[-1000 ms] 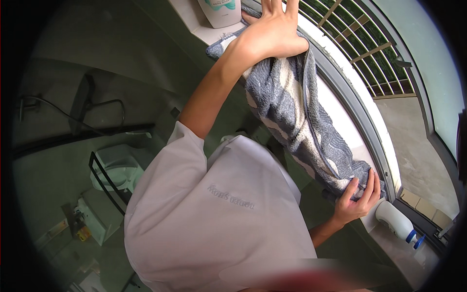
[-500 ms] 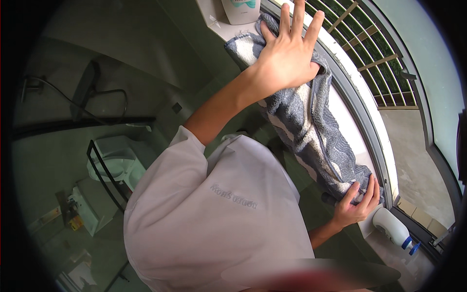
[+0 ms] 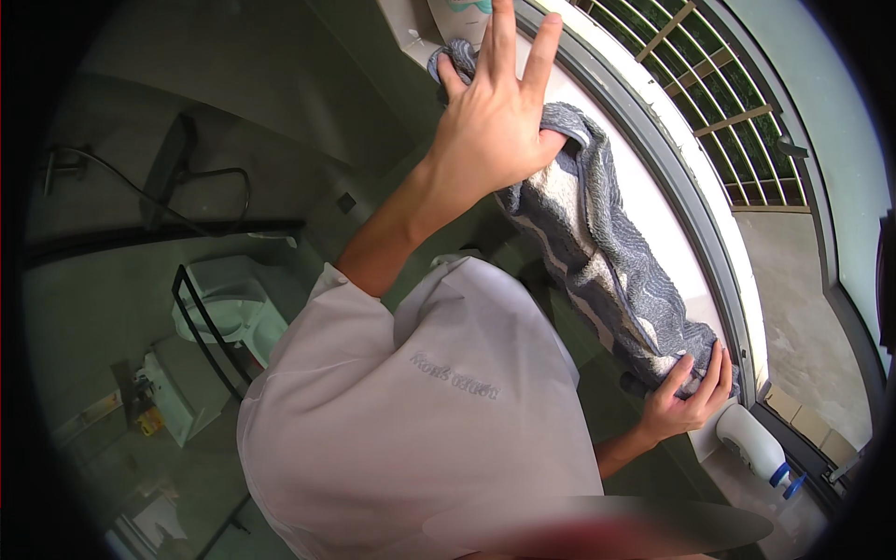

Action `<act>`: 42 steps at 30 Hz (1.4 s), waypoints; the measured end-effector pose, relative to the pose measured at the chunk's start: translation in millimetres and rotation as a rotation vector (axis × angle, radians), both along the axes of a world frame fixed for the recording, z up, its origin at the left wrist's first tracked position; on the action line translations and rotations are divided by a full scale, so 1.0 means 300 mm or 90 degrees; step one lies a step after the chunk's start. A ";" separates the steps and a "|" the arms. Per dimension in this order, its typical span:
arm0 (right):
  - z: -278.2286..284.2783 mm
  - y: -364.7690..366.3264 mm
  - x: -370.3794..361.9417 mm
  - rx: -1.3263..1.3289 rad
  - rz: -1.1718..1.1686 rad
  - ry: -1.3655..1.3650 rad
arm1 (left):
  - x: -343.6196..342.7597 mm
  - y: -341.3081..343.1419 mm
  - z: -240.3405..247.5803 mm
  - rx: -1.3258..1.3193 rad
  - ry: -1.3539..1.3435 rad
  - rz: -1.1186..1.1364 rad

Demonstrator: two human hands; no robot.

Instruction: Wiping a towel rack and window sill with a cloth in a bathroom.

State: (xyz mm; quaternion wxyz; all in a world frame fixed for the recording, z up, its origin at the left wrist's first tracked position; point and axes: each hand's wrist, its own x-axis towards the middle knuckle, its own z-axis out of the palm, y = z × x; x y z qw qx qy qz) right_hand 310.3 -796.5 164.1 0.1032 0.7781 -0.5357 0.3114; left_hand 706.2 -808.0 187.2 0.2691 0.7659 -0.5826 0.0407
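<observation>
A grey-and-white patterned towel [image 3: 597,252] lies bunched lengthwise along the white window ledge [image 3: 644,210]. On its far end rests my left hand [image 3: 495,131], palm down, fingers spread and stretched out. A fold of the towel rises beside that hand's thumb, whose tip is hidden. My right hand [image 3: 686,397] has its fingers curled over the near end, gripping the cloth. Next to it, a white pump bottle [image 3: 751,443] with a blue top lies on its side. A pale bottle [image 3: 457,19], partly cut off by the picture's edge, stands by the left hand's fingers.
A grey window frame [image 3: 686,177] runs along the ledge, with an outward-swung pane [image 3: 854,168] and a barred grille [image 3: 695,89] beyond. At the left are a toilet [image 3: 224,313], a black-framed glass partition and a shower hose [image 3: 103,168].
My left hand has slid left and slightly down, dragging the towel's far end with it. More of the ledge beside the window shows. My right hand has stayed nearly still.
</observation>
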 end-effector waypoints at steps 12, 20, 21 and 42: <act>-0.002 0.005 -0.005 -0.006 0.006 0.007 | -0.131 -0.117 -0.064 -0.037 -0.019 -0.235; 0.000 0.000 0.000 -0.004 0.003 0.006 | -0.011 0.003 -0.056 -0.054 -0.046 -0.061; 0.001 0.001 0.000 -0.006 0.000 0.009 | -0.003 0.011 -0.056 -0.060 -0.054 -0.054; -0.005 0.000 0.000 -0.024 -0.006 -0.003 | -0.038 -0.053 -0.100 -0.195 0.048 -0.123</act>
